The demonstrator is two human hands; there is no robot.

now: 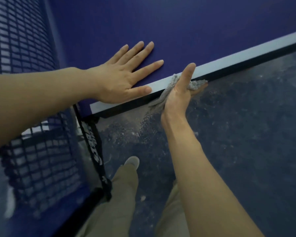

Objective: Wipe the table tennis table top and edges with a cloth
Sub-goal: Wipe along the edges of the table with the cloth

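Beside the net (20, 40), the left hand (120, 77) lies flat on the blue surface (195, 23) for support while the right hand (179, 89) clenches a grey cloth (167, 86) against its side edge, wiping it.

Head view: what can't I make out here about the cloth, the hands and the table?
- Right hand fingers: wrapped under the table edge, hidden by cloth and palm.
- Cloth: mostly covered by that hand.
- Table: far end cut off by frame.
- Net post lettering: blurred.

Blurred, unreadable white lettering on the black net post strap (94, 151).
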